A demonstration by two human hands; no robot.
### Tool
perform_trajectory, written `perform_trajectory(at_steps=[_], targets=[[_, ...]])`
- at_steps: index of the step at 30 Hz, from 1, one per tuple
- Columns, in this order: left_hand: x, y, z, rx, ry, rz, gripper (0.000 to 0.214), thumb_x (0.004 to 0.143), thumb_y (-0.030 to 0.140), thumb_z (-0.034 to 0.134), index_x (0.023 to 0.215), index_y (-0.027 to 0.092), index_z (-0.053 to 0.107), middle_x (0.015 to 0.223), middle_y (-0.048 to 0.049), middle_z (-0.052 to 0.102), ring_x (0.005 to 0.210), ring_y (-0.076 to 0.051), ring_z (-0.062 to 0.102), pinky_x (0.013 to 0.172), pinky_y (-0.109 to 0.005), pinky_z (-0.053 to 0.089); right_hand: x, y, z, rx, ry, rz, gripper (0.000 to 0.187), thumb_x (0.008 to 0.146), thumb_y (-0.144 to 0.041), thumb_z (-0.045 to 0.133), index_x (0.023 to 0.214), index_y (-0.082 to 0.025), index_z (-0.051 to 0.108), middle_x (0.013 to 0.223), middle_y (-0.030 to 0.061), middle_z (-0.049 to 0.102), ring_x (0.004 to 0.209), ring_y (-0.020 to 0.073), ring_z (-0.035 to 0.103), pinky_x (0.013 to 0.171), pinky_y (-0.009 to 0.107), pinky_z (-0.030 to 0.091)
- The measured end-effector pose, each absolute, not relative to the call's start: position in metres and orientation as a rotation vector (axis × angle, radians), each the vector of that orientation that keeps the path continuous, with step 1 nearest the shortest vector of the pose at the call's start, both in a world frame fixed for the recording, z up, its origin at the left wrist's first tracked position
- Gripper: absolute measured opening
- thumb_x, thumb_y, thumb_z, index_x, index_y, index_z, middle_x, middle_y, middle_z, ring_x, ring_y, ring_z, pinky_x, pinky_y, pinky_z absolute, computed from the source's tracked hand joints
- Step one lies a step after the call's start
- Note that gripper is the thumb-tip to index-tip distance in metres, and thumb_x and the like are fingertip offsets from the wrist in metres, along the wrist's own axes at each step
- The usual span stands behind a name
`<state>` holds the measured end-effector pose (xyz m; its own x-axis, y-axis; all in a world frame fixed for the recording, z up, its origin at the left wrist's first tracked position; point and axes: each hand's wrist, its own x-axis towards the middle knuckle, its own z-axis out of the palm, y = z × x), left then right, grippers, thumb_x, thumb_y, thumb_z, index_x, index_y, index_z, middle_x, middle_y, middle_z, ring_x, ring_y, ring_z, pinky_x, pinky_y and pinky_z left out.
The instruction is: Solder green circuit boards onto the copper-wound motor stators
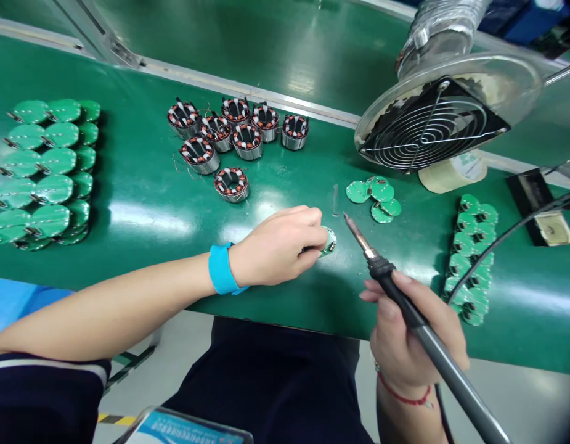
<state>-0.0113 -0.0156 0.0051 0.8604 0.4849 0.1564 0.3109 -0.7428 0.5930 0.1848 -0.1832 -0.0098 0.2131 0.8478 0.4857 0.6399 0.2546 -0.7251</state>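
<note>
My left hand (279, 246), with a blue wristband, rests on the green table (141, 209) with its fingers closed on a small round stator with a green circuit board (329, 240). My right hand (411, 333) grips a soldering iron (386, 274) like a pen. Its tip points up and left and hovers a short way to the right of the held part, not touching it.
Several wound stators (232, 139) stand at the back centre. Stacked green round boards (44, 172) lie at the left, a few loose boards (374, 197) past the iron tip, and a row of them (469, 259) at the right. A fume-extractor fan (432, 120) and a tape roll (453, 172) are at the back right.
</note>
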Motion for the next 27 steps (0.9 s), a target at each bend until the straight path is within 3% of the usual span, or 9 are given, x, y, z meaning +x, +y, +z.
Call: perform_trajectory(at_steps=[7, 9, 12, 14, 20, 25, 27], targets=[[-0.015, -0.012, 0.004, 2.52, 0.477, 0.368, 0.022, 0.103, 0.017, 0.055, 0.088, 0.021, 0.07, 0.086, -0.002, 0.055, 0.082, -0.019, 0.051, 0.078, -0.03, 0.042, 0.175, -0.146, -0.002, -1.465, -1.375, 0.352, 0.04, 0.107, -0.017, 0.06, 0.145, -0.03, 0.062, 0.102, 0.0023, 0.085, 0.079, 0.0184, 0.083, 0.072, 0.034, 0.071], [-0.016, -0.01, 0.004, 2.454, 0.478, 0.378, 0.021, 0.103, 0.018, 0.055, 0.088, 0.02, 0.071, 0.086, -0.0019, 0.056, 0.083, -0.019, 0.052, 0.079, -0.03, 0.043, 0.178, -0.137, -0.004, -1.497, -1.457, 0.404, 0.038, 0.106, -0.02, 0.062, 0.143, -0.03, 0.062, 0.112, 0.0029, 0.085, 0.093, 0.0193, 0.084, 0.083, 0.036, 0.071], [-0.017, -0.004, 0.003, 2.236, 0.448, 0.355, 0.016, 0.099, 0.018, 0.059, 0.087, 0.019, 0.07, 0.088, -0.0017, 0.058, 0.083, -0.017, 0.057, 0.079, -0.029, 0.045, 0.182, -0.126, -0.009, -1.522, -1.652, 0.525, 0.052, 0.1, -0.026, 0.071, 0.149, -0.031, 0.055, 0.141, 0.0082, 0.075, 0.127, 0.0252, 0.075, 0.104, 0.043, 0.066], [-0.017, 0.002, 0.002, 2.056, 0.488, 0.356, 0.014, 0.098, 0.022, 0.06, 0.087, 0.019, 0.067, 0.087, -0.0009, 0.059, 0.079, -0.015, 0.058, 0.076, -0.028, 0.047, 0.183, -0.122, -0.012, -1.518, -1.724, 0.608, 0.059, 0.099, -0.025, 0.07, 0.154, -0.033, 0.049, 0.147, 0.009, 0.071, 0.133, 0.0263, 0.071, 0.111, 0.047, 0.062], [-0.014, 0.008, -0.004, 1.906, 0.67, 0.439, 0.014, 0.093, 0.026, 0.065, 0.104, 0.018, 0.069, 0.094, -0.0002, 0.057, 0.077, -0.013, 0.056, 0.07, -0.026, 0.048, 0.182, -0.121, -0.021, -1.481, -1.719, 0.596, 0.066, 0.099, -0.019, 0.068, 0.158, -0.039, 0.044, 0.138, 0.0051, 0.072, 0.128, 0.0248, 0.071, 0.108, 0.047, 0.061], [-0.012, 0.004, -0.004, 1.897, 0.652, 0.468, 0.002, 0.088, 0.019, 0.066, 0.089, 0.018, 0.065, 0.087, 0.0016, 0.055, 0.071, -0.012, 0.053, 0.066, -0.025, 0.045, 0.184, -0.12, -0.018, -1.422, -1.724, 0.511, 0.06, 0.099, -0.016, 0.067, 0.152, -0.038, 0.049, 0.13, 0.0043, 0.074, 0.117, 0.0222, 0.074, 0.097, 0.04, 0.064], [-0.011, 0.003, -0.006, 1.9, 0.637, 0.562, 0.007, 0.089, 0.018, 0.065, 0.084, 0.018, 0.06, 0.084, 0.0024, 0.055, 0.069, -0.011, 0.052, 0.065, -0.025, 0.045, 0.185, -0.118, -0.013, -1.418, -1.697, 0.522, 0.055, 0.1, -0.02, 0.069, 0.15, -0.036, 0.051, 0.123, 0.0041, 0.075, 0.108, 0.0213, 0.076, 0.093, 0.039, 0.065]])
